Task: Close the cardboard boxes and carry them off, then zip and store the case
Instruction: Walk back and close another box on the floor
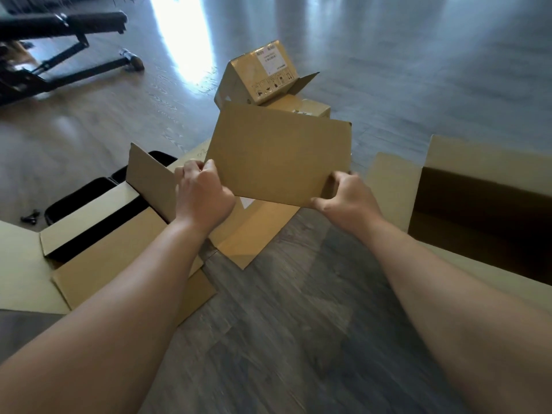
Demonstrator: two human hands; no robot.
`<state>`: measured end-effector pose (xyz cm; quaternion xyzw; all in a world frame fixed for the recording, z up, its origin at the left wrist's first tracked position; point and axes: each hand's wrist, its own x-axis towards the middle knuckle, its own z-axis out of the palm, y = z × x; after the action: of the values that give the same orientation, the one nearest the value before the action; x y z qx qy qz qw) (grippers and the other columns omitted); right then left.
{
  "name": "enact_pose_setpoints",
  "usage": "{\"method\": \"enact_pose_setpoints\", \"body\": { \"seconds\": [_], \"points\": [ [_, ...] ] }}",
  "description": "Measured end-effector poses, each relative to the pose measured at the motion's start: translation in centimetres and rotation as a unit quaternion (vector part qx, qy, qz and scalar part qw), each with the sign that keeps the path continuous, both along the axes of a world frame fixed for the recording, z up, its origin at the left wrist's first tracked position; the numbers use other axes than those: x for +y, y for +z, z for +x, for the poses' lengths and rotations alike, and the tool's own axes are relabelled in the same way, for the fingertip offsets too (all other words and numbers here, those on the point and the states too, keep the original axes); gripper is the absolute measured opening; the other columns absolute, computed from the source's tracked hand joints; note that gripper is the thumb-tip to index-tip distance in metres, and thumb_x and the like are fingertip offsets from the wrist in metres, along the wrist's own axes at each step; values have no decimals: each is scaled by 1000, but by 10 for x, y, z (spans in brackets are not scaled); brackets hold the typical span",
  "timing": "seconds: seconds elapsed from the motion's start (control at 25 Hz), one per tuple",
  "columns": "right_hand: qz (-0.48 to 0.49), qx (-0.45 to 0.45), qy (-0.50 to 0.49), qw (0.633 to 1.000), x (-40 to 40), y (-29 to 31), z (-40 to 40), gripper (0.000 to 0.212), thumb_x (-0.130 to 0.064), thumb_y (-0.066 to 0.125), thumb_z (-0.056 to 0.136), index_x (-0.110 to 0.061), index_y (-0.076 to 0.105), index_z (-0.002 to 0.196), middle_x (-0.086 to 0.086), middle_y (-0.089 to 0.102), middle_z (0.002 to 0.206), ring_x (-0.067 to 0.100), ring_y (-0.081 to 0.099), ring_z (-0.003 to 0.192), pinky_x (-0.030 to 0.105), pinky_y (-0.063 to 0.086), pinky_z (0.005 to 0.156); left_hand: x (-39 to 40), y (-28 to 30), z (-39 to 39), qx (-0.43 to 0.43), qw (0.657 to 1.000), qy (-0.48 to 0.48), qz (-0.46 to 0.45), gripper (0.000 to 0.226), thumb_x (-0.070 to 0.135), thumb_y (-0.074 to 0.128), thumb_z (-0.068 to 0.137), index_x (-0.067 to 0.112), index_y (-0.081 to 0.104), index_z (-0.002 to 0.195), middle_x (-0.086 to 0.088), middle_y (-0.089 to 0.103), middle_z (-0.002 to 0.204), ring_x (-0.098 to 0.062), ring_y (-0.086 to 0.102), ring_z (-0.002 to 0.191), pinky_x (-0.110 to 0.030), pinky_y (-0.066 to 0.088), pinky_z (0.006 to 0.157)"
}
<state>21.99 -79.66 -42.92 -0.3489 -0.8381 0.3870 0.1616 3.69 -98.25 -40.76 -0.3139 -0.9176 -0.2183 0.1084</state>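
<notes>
Both hands are gripping the lifted cardboard box [279,156] by its near corners, left hand [203,192] and right hand [346,198] equally close, its long axis running left-right, above the floor [298,324] between the open boxes

A cardboard panel [279,158] is held above the floor [298,324] between the left hand [203,192] and the right hand [346,195]. To its left lies an open box [98,252] with a case [86,192] behind it; another open box [478,213] sits to the right. Behind the panel, a labelled box [263,76] lies tilted on another box [307,107], with a bench [59,46] at the far left.
</notes>
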Motion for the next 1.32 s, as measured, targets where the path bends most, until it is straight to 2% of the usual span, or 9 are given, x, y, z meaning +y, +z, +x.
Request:
{"method": "enact_pose_setpoints", "body": {
  "seconds": [0.12, 0.24, 0.36, 0.48, 0.64, 0.8, 0.96, 1.16, 1.32],
  "points": [
    [50, -34, -31, 998, 20, 1, 26, 59, -39, 77, 84, -11, 57, 133, 18, 47, 138, 37, 54, 121, 40, 47, 103, 28, -3, 20, -21, 999, -32, 13, 5, 3, 48, 81, 8, 48, 83, -15, 47, 107, -32, 35, 103, -42, 38, 87],
    [74, -60, -76, 993, 46, -2, 64, 67, -42, 73, 87, -9, 52, 142, 24, 45, 140, 42, 51, 125, 45, 45, 107, 67, -13, 50, -44, 996, -74, 3, 1, 9, 51, 86, 9, 50, 85, -17, 49, 114, -35, 38, 110, -38, 36, 87],
    [84, -83, -145, 982, 81, -3, 116, 73, -47, 70, 87, -14, 49, 148, 23, 49, 140, 40, 52, 125, 42, 43, 108, 112, -21, 88, -89, 989, -120, -13, 12, 17, 54, 91, 6, 55, 95, -18, 49, 122, -36, 37, 117, -38, 34, 89],
    [84, -102, -206, 970, 116, -4, 176, 74, -47, 74, 84, -14, 52, 147, 19, 56, 139, 37, 53, 126, 44, 45, 108, 155, -28, 137, -129, 971, -202, -23, 7, 15, 51, 93, 8, 51, 94, -19, 46, 125, -34, 34, 116, -37, 33, 88],
    [48, -131, -269, 953, 144, -18, 254, 74, -44, 77, 83, -15, 53, 146, 16, 56, 142, 34, 53, 129, 45, 44, 109, 202, -44, 199, -193, 934, -276, -124, 15, 6, 43, 87, 11, 47, 100, -11, 40, 131, -34, 30, 119, -47, 35, 96],
    [12, -169, -260, 951, 154, -43, 300, 78, -43, 79, 82, -16, 49, 149, 15, 49, 148, 34, 51, 132, 44, 45, 108, 220, -74, 224, -230, 896, -313, -215, 21, 9, 44, 87, 17, 49, 106, 2, 42, 134, -26, 29, 118, -40, 26, 84],
    [8, -240, -241, 940, 157, -65, 319, 82, -45, 77, 84, -16, 43, 153, 15, 26, 164, 35, 35, 146, 42, 35, 113, 219, -97, 223, -161, 883, -344, -277, 42, 40, 40, 95, 25, 49, 133, 14, 16, 161, -25, 15, 136, -44, 20, 90],
    [24, -250, -216, 944, 157, -73, 314, 76, -46, 71, 89, -16, 44, 153, 12, 25, 165, 32, 28, 150, 45, 30, 118, 206, -105, 212, -111, 886, -338, -296, 59, 63, 21, 94, 29, 66, 111, 20, 16, 162, -22, 18, 137, -52, 20, 105],
    [52, -248, -177, 951, 150, -76, 292, 73, -48, 68, 90, -16, 45, 152, 7, 28, 165, 28, 23, 152, 46, 24, 120, 181, -103, 188, -56, 912, -301, -273, 60, 60, 23, 92, 28, 72, 97, 18, 29, 159, -19, 25, 131, -49, 25, 98]
  ]
}}
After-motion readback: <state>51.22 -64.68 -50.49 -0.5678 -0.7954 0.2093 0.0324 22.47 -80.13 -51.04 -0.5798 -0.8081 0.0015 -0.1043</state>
